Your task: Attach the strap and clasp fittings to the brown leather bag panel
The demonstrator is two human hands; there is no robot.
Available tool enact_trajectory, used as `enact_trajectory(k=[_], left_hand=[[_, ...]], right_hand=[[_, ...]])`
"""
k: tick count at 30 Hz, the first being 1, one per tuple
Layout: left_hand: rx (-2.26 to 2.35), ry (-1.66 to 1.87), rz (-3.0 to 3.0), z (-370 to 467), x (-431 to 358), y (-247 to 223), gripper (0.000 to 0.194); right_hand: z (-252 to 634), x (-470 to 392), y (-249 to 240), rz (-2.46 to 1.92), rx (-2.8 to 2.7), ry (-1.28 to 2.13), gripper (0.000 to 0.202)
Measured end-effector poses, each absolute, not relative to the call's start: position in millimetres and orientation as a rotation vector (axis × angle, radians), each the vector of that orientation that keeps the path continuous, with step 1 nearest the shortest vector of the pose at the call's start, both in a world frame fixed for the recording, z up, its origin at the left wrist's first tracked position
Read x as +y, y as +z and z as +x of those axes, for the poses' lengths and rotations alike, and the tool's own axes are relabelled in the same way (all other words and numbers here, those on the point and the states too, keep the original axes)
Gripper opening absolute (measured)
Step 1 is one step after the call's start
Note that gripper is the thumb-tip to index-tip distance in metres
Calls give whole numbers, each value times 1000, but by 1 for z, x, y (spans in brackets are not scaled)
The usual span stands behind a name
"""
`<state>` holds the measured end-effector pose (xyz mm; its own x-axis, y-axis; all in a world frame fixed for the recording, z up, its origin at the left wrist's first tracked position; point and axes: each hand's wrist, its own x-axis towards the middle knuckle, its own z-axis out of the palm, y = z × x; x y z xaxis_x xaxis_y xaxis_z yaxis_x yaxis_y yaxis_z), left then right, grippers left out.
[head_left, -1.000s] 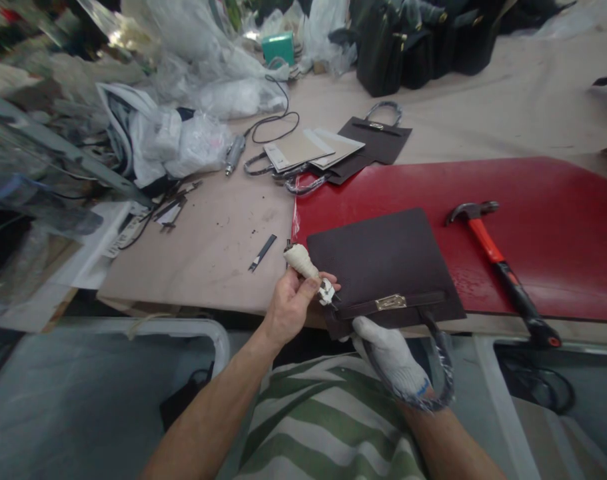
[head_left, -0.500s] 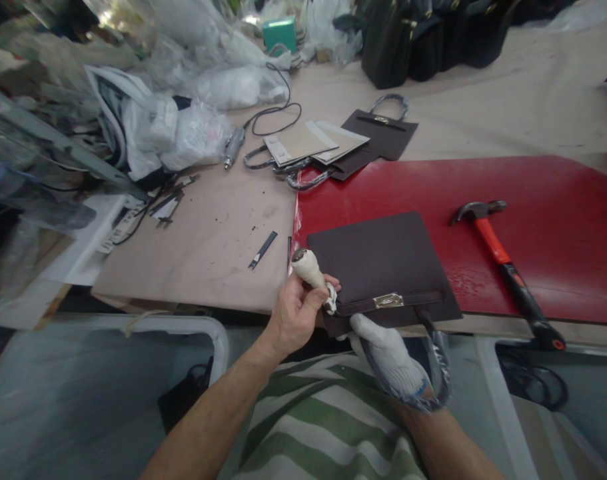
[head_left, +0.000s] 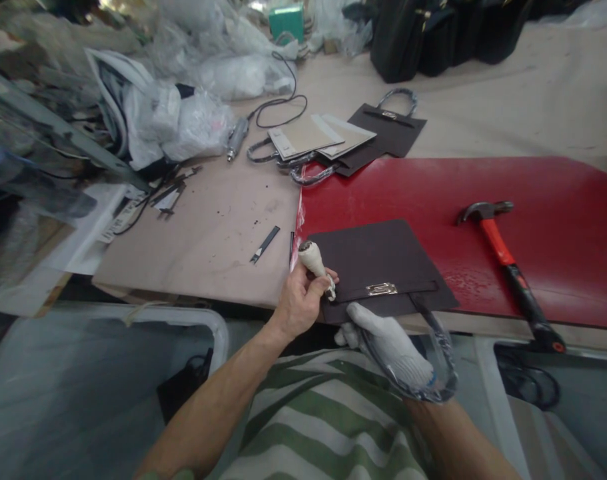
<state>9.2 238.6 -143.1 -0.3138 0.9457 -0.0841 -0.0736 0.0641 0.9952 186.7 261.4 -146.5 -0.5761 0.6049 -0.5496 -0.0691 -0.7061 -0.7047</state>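
My bare left hand is closed round a white-wrapped tool with a dark butt end. The tool leans over the left edge of a dark brown bag panel, and its working tip is hidden by my fingers. In a white knitted glove, my right hand pinches the panel's near edge, thumb on top and fingers below. A metal clasp sits on the panel's strap. From it hangs a plastic-wrapped handle, looped over my right hand and wrist.
Under the panel lies a red sheet. On its right rests a claw hammer. Farther back are another brown panel, pale boards, and a corded grey tool. A flat dark blade lies left. Black bags stand behind.
The panel has shifted slightly left against the hammer, its far right corner coming nearer me. More of my gloved fingers show beneath its near edge. My left hand keeps its hold on the tool.
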Motion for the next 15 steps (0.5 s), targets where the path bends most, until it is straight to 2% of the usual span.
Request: enact_trajectory(k=[8, 15], left_hand=[[1440, 1414, 1071, 8, 233, -133, 31], [1485, 1438, 1206, 13, 224, -135, 28]], right_hand=[[184, 258, -151, -925, -826, 2283, 36], [184, 257, -151, -950, -869, 2275, 37]])
